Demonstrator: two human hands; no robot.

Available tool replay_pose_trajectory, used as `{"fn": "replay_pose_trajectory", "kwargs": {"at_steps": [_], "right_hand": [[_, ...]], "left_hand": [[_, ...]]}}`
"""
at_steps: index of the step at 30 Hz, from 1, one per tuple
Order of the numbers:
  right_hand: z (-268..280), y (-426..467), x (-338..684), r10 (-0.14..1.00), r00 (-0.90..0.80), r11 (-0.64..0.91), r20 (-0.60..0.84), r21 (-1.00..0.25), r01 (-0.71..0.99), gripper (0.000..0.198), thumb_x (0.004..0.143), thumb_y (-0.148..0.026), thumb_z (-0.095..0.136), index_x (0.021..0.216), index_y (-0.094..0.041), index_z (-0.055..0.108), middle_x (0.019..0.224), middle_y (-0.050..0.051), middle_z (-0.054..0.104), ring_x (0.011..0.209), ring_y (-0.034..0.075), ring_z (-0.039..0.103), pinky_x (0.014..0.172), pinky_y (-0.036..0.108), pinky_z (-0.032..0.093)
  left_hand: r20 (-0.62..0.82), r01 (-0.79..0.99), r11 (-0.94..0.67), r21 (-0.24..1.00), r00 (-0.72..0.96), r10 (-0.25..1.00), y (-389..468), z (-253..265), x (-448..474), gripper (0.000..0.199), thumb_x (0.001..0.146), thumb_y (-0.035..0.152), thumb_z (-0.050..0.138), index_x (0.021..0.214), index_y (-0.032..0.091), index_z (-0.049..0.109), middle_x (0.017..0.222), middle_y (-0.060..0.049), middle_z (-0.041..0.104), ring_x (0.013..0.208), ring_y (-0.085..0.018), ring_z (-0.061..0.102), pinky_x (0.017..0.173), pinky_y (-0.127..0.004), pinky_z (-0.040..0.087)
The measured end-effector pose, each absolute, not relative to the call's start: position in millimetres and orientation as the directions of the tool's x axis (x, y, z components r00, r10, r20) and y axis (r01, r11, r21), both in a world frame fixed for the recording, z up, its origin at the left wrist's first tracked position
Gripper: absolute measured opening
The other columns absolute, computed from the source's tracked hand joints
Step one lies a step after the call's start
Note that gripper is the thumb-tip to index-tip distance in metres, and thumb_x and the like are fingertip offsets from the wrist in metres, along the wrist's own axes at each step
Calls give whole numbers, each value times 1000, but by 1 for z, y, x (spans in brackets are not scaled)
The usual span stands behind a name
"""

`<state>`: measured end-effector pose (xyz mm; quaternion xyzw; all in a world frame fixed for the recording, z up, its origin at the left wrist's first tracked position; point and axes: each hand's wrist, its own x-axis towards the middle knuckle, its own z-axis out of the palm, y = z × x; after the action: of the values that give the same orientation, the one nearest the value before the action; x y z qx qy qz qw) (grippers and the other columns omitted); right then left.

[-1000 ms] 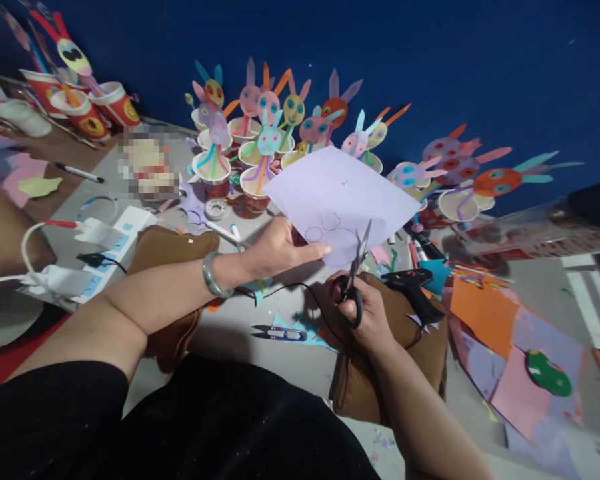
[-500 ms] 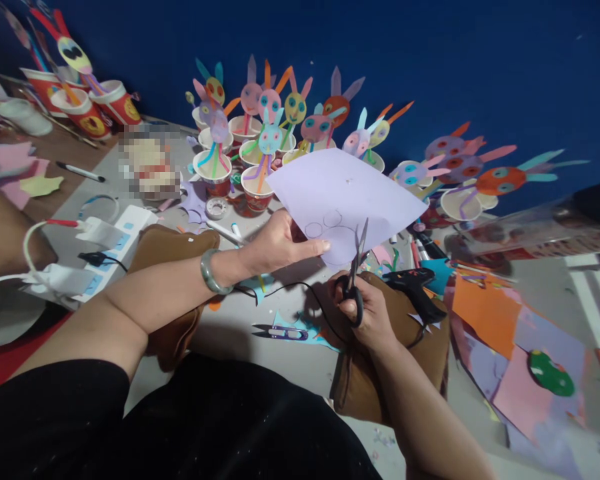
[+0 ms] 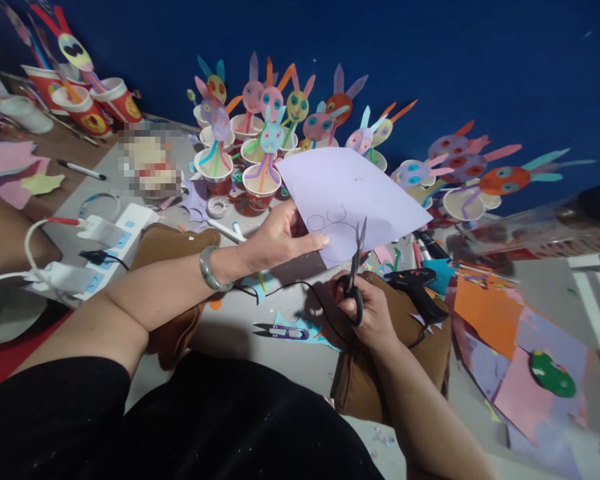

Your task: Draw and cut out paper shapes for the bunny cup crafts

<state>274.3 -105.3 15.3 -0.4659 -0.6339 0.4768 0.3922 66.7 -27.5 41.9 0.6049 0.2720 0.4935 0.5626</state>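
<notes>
A sheet of lilac paper (image 3: 365,190) is raised above the table, with drawn circles and a larger curved outline near its lower corner. My left hand (image 3: 280,240) pinches the sheet's left edge, thumb on top, fingers hidden behind it. In my right hand (image 3: 373,310) is a pair of black-handled scissors (image 3: 359,257), blades pointing up. The blades are at the lower edge of the paper, close to the drawn outline. Below my hands, thread snips (image 3: 283,331) rest on a scrap of light blue paper.
Behind the sheet stand several paper cups (image 3: 213,167) with rabbit-like paper figures. A white power strip (image 3: 115,250) is on the left. A black glue gun (image 3: 417,287) lies on a brown cushion (image 3: 365,380). Orange paper (image 3: 487,303) and a green piece (image 3: 553,373) are at right.
The lilac paper has shifted slightly to the right and tilted a little with my left hand. The scissor blades look closer together. My right hand has barely moved.
</notes>
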Motion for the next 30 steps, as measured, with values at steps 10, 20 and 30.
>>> {"fn": "replay_pose_trajectory", "kwargs": {"at_steps": [10,20,30], "right_hand": [[13,-104,276,957,-286,113,55,-975,190,61,71,-79,68,64,-20,54,65,1,52,61,15,43,57,29,35],[15,-103,277,956,-288,114,56,-975,190,62,71,-78,70,60,-20,52,63,0,50,58,13,42,55,28,34],[18,-103,276,959,-283,89,23,-971,221,64,67,-81,69,59,-20,53,62,0,50,58,14,42,55,29,34]], "left_hand": [[203,-149,-152,977,430,880,-29,47,64,51,71,49,80,104,14,64,103,-12,75,100,-26,70,89,-40,59],[230,-171,-172,970,417,879,-25,46,62,58,68,55,82,104,15,59,98,-9,73,95,-25,70,88,-41,58],[217,-189,-153,970,391,894,-24,44,60,63,67,54,82,113,18,58,102,-8,72,102,-26,69,89,-39,58]]}}
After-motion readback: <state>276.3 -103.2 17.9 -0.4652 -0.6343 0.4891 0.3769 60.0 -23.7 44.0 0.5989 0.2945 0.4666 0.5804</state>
